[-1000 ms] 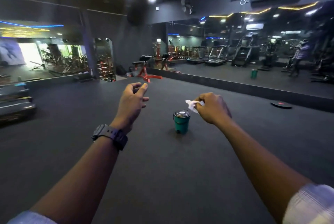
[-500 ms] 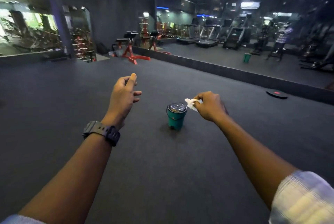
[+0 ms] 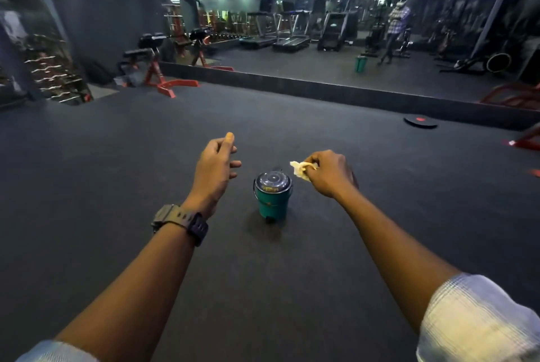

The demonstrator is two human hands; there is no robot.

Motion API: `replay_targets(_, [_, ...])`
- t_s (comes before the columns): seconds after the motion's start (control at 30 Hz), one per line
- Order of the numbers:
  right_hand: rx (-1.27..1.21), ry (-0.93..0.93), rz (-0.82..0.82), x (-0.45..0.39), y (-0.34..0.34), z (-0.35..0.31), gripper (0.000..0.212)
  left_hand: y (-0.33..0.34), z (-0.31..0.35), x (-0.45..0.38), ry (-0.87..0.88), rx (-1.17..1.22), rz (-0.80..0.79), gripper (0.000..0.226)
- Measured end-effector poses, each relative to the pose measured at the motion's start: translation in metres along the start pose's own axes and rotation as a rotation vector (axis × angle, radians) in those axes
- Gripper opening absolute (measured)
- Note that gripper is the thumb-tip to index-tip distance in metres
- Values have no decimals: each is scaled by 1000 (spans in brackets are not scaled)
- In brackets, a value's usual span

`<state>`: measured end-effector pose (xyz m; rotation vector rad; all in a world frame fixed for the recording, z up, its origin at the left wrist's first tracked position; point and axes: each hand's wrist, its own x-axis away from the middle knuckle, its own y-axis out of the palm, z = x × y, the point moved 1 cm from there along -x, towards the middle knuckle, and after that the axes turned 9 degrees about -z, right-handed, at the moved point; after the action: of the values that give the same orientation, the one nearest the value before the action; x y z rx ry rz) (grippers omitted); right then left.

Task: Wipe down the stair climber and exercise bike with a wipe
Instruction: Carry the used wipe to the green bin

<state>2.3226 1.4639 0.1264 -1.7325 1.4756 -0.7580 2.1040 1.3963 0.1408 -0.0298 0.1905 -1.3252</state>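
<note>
R hand pinching crumpled wipe just above/right of green bin, L hand loose, fingers relaxed, holding nothing.

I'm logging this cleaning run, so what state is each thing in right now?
Crumpled white wipe: pinched in the right hand, held up beside the bin.
Small green pedal bin with dark domed lid: upright on the floor, lid closed.
Left hand: holds nothing, fingers loosely curled.
Black round disc with red centre: flat on the floor.
</note>
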Motion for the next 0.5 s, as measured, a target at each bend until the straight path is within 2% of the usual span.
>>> replay_targets(0.2, [-58, 53, -14, -156, 30, -22, 21, -14, -22, -158, -41, -39, -29, 38])
replay_targets(0.5, [-4, 106, -29, -350, 70, -52, 22, -21, -73, -384, -44, 67, -133, 37])
